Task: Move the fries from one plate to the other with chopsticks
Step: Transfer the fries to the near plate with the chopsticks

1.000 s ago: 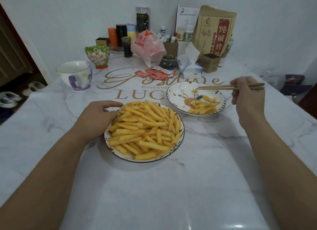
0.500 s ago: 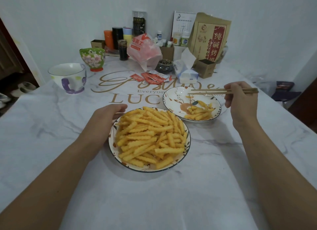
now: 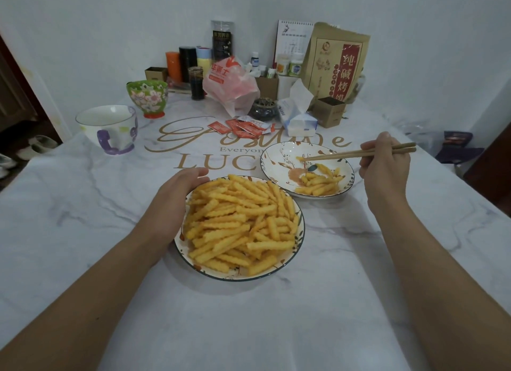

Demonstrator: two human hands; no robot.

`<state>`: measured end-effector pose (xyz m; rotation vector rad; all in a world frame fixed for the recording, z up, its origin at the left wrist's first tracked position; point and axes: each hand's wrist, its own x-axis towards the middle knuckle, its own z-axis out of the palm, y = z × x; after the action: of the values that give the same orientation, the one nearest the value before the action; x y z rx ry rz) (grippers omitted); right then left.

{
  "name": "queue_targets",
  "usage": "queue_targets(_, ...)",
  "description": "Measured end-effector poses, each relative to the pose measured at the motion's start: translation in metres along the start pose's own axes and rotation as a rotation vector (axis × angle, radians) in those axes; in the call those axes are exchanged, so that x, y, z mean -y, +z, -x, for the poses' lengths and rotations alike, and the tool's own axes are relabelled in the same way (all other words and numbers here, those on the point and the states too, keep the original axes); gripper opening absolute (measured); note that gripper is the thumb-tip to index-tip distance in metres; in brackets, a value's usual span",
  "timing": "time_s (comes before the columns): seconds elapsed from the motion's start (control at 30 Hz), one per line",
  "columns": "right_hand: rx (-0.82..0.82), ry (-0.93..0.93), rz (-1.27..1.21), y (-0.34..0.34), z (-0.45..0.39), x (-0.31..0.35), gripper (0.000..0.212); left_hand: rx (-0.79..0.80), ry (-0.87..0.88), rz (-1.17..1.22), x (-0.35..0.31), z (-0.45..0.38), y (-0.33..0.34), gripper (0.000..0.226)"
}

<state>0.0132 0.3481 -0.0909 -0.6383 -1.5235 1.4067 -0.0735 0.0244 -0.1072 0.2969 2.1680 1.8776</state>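
Observation:
A large pile of crinkle fries fills the near plate at the table's middle. My left hand rests against that plate's left rim, fingers curved along its edge. Behind and to the right stands a second patterned plate with a small heap of fries at its near side. My right hand holds a pair of wooden chopsticks level over this plate. Their tips pinch a single fry above the plate's middle.
A white mug with a purple handle and a green flowered bowl stand at the left back. Red sauce packets, a tissue pack, a plastic bag, boxes and jars crowd the far edge by the wall.
The view has tilted, so both plates sit lower in the frame. My right hand stays over the far plate with the chopsticks pointing left. My left hand stays at the near plate's rim.

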Motion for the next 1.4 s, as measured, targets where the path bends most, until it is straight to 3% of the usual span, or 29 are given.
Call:
queue_targets(0.33, 0.034, -0.062, 0.019, -0.005, -0.001, 0.005, 0.032, 0.034, -0.033, 0.029, 0.000, 0.004, -0.006, 0.037)
queue_targets(0.47, 0.050, -0.101, 0.101, -0.004, -0.001, 0.003, 0.032, 0.127, 0.005, 0.045, -0.005, 0.009, 0.000, 0.034)
queue_targets(0.5, 0.047, -0.112, 0.119, -0.004, -0.001, 0.002, 0.031, 0.217, 0.057, 0.044, 0.004, 0.010, -0.004, 0.036)
queue_targets(0.57, 0.035, -0.133, 0.141, -0.005, -0.001, 0.003, 0.031, 0.161, 0.039, 0.094, 0.019, -0.005, -0.011, 0.039)
queue_targets(0.67, 0.013, -0.131, 0.134, -0.006, -0.002, 0.004, 0.032, 0.234, 0.021, -0.022, 0.022, -0.008, -0.012, 0.028)
queue_targets(0.87, 0.044, -0.074, 0.244, 0.001, -0.006, 0.023, 0.037, 0.128, -0.035, 0.179, 0.008, -0.004, 0.003, 0.029)
queue_targets(1.07, 0.052, -0.095, 0.443, 0.024, -0.011, 0.060, 0.049, 0.099, -0.035, 0.162, 0.003, 0.004, 0.000, 0.030)
queue_targets(1.17, -0.022, -0.022, 0.349, 0.020, 0.003, 0.078, 0.046, 0.083, -0.033, 0.094, -0.003, 0.008, 0.003, 0.029)
queue_targets(1.3, -0.129, 0.123, -0.031, -0.016, 0.061, 0.097, 0.044, 0.036, -0.030, 0.081, -0.005, 0.011, 0.004, 0.029)
queue_targets(1.4, -0.084, 0.200, -0.144, -0.049, 0.103, 0.099, 0.046, 0.030, -0.022, 0.082, -0.005, 0.012, 0.004, 0.031)
